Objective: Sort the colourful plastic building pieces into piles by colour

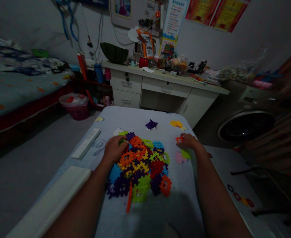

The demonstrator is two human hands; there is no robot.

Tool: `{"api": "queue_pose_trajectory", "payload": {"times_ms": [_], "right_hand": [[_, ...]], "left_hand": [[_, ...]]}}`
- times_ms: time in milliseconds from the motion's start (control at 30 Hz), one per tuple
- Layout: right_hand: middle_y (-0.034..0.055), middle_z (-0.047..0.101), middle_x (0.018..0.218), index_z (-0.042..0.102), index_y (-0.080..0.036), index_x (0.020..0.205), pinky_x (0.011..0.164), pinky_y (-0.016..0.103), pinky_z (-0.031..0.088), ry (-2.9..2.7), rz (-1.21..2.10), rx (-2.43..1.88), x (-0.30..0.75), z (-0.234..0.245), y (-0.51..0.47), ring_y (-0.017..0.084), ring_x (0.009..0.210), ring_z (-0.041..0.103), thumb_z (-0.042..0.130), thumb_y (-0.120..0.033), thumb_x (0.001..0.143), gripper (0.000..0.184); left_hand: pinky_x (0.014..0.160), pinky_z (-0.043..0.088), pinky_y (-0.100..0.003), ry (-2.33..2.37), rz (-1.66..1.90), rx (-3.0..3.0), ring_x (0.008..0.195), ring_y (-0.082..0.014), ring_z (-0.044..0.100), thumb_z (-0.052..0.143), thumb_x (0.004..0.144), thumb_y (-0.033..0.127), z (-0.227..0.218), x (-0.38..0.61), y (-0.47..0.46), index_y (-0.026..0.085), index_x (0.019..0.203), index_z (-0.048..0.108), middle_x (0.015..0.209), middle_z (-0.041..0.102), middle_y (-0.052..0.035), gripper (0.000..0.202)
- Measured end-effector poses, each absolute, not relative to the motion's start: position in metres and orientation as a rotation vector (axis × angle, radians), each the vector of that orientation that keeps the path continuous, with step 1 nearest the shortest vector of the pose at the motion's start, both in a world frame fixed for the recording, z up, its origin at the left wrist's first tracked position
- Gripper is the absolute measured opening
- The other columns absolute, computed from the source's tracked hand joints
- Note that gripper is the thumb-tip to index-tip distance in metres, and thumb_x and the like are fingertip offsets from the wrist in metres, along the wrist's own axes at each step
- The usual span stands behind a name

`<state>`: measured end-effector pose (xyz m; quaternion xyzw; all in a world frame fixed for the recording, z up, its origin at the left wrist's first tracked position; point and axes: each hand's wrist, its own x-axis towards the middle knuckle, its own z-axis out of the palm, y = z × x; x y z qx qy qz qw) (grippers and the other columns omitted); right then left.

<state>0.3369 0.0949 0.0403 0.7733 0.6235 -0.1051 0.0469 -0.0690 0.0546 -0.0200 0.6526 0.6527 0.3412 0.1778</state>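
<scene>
A heap of flat, notched plastic building pieces (139,165) in orange, yellow, purple, green, red and blue lies in the middle of the cloth-covered table (180,178). At the heap's upper left edge, my left hand (115,148) has its fingers curled on a green building piece (122,141), which they partly hide. Over on the right side, my right hand (189,141) pinches an orange building piece (179,139) just above the cloth. Beyond the heap lies a separate purple piece (151,124), and a small yellow group (176,123) sits at the far right.
Two white boxes (87,143) lie along the table's left side. Behind the table stands a cluttered white desk (127,82). A washing machine (244,122) is at right, a bed (28,89) and a pink bin (75,107) at left. Several linked pieces (242,198) lie on the right-hand floor.
</scene>
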Motion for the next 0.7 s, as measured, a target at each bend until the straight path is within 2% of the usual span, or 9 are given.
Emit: {"api": "queue_pose_trajectory", "payload": {"times_ms": [100, 200, 367, 700], "right_hand": [[0.0173, 0.059, 0.122, 0.064, -0.020, 0.122, 0.090, 0.039, 0.045, 1.973, -0.235, 2.346, 0.333, 0.031, 0.088, 0.032, 0.111, 0.058, 0.068, -0.040, 0.076, 0.050], [0.0160, 0.061, 0.116, 0.065, -0.019, 0.120, 0.090, 0.034, 0.043, 2.040, -0.193, 2.413, 0.333, 0.026, 0.089, 0.028, 0.105, 0.060, 0.064, -0.031, 0.078, 0.043], [0.0128, 0.062, 0.115, 0.064, -0.019, 0.120, 0.088, 0.029, 0.043, 2.042, -0.204, 2.542, 0.328, 0.025, 0.101, 0.023, 0.102, 0.060, 0.063, -0.025, 0.078, 0.042], [0.0144, 0.062, 0.120, 0.060, -0.017, 0.124, 0.093, 0.033, 0.043, 1.967, -0.187, 2.671, 0.324, 0.022, 0.113, 0.027, 0.110, 0.059, 0.068, -0.028, 0.074, 0.052]], "left_hand": [[0.104, 0.042, -0.046, 1.847, 0.950, 1.847, 0.118, -0.0284, 0.058, 0.054, 0.081, 0.045, -0.019, -0.069, 0.055, 0.025, 0.109, 0.069, 0.121, 0.068, -0.0073, 0.038], [0.103, 0.042, -0.045, 1.857, 0.944, 1.847, 0.116, -0.0281, 0.059, 0.053, 0.081, 0.046, -0.018, -0.069, 0.054, 0.024, 0.109, 0.069, 0.120, 0.069, -0.0074, 0.039], [0.102, 0.043, -0.043, 1.872, 0.945, 1.856, 0.115, -0.0282, 0.059, 0.053, 0.080, 0.046, -0.017, -0.069, 0.054, 0.024, 0.108, 0.070, 0.118, 0.069, -0.0070, 0.039], [0.105, 0.041, -0.046, 1.856, 0.931, 1.843, 0.119, -0.0297, 0.056, 0.053, 0.081, 0.046, -0.015, -0.068, 0.053, 0.024, 0.109, 0.069, 0.120, 0.068, -0.0079, 0.039]]}}
